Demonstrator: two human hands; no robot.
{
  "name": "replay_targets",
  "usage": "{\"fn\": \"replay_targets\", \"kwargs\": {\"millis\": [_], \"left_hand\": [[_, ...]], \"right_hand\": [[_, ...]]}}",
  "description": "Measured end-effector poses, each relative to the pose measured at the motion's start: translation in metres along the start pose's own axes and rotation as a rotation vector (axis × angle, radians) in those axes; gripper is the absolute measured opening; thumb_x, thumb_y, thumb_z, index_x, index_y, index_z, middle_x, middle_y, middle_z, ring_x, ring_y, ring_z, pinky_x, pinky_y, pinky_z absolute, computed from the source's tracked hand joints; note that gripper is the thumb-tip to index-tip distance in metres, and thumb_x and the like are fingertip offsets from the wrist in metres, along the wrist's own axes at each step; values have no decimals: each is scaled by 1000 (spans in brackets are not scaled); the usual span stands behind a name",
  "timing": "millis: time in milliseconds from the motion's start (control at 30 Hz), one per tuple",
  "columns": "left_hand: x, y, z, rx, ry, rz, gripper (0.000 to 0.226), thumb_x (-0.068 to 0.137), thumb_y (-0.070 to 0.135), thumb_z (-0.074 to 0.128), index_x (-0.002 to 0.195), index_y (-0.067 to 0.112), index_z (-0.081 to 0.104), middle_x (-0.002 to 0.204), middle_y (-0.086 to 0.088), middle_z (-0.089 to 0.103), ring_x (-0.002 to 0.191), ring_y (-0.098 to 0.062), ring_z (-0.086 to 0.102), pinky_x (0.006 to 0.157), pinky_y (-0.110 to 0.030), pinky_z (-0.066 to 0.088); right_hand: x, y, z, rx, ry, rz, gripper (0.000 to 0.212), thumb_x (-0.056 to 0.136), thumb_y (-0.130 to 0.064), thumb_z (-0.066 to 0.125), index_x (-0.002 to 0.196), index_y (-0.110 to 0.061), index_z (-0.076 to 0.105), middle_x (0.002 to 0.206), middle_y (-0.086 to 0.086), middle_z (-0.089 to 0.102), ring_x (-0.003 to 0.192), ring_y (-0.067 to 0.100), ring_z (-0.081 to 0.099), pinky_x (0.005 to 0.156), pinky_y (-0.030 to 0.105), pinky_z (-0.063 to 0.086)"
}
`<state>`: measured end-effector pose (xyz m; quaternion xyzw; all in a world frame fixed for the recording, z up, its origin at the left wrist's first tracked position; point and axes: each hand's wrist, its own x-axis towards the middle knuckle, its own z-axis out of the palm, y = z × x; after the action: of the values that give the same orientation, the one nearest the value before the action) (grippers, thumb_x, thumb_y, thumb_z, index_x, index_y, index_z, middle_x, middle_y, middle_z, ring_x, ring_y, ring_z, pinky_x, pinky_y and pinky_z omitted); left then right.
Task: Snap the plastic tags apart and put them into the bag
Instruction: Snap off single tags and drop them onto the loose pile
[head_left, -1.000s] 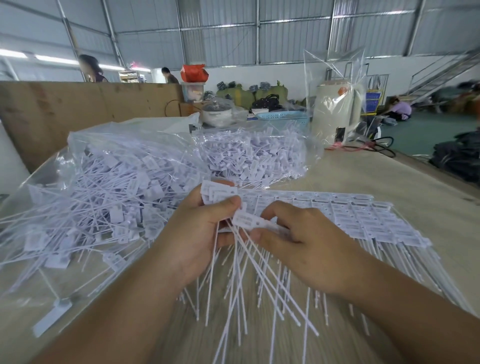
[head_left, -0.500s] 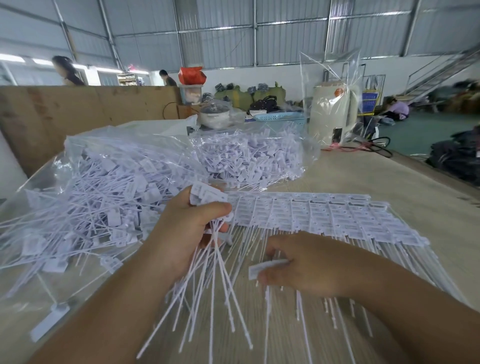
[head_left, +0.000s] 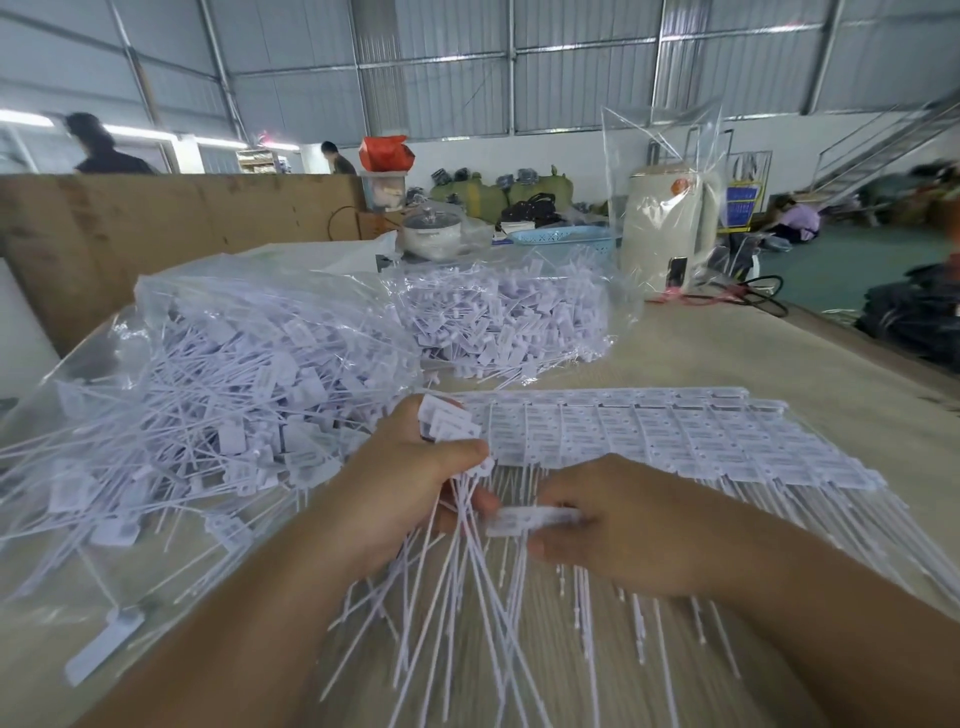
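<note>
Two hands in view. Left hand (head_left: 410, 483) grips a bundle of snapped-off tags (head_left: 451, 423) — about four white heads fan out above the thumb, thin tails hanging down and splaying over the tabletop (head_left: 727, 343); exact tail count cannot be told. Right hand (head_left: 618, 525) pinches a single tag (head_left: 530, 519) by its flat head between thumb and fingers, just right of the bundle; the tag is motion-blurred.

One sheet of joined tags (head_left: 649, 436) lies flat on the tabletop beyond the right hand: several overlapping rows of printed heads, tails running toward the camera and passing under the right wrist. Too many to count.

Two clear plastic bags of loose tags. The large bag (head_left: 208, 395) sits at left, mouth toward the left hand, heaped with tangled white tags. A smaller bag (head_left: 498, 317) lies behind it, past the sheet, also full. One stray tag (head_left: 104, 649) lies at the near left edge, under the film of the large bag.

Farther back on the tabletop: a cream kettle (head_left: 670, 223) inside an upright clear bag, a black cord (head_left: 763, 296) looped beside it, a blue basket (head_left: 561, 236), a small lidded pot (head_left: 434, 228). A brown board (head_left: 156, 239) stands along the back left edge.

Room — a metal-walled shed with a green floor, a staircase (head_left: 883, 145) at right. Three other people: two behind the board, one sitting on the floor at right.
</note>
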<state>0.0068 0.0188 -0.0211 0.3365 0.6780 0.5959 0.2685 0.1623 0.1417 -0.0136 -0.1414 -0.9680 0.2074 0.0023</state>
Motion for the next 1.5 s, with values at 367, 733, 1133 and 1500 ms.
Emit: {"fn": "replay_targets", "kwargs": {"millis": [367,733,1133,1500], "left_hand": [[0,1,-3,3,10,65,34,91,8,65,95,41,60,87,-3,73,54,-24,67,42,-25,40],[-9,3,10,-78,-167,127,34,73,52,71,95,26,68,82,-14,72,62,-29,64,64,-49,41],[-11,8,13,-103,28,264,20,68,19,79,84,27,71,80,-4,74,66,-17,70,51,-26,54],[-17,15,13,-104,7,263,29,55,21,81,79,32,71,69,-1,71,46,-12,60,41,-20,47]], "right_hand": [[-5,-7,-13,105,330,-134,28,85,-43,64,65,-27,52,55,-9,50,46,7,46,48,28,36],[0,-3,-4,184,259,-205,19,92,-42,60,89,-26,68,53,-6,50,43,7,43,49,25,34],[2,-6,1,143,281,-182,25,96,-42,53,86,-19,58,57,-25,53,46,4,48,47,19,30],[4,-5,1,145,267,-141,33,92,-52,52,93,-22,66,58,-8,50,50,6,46,53,23,34]]}}
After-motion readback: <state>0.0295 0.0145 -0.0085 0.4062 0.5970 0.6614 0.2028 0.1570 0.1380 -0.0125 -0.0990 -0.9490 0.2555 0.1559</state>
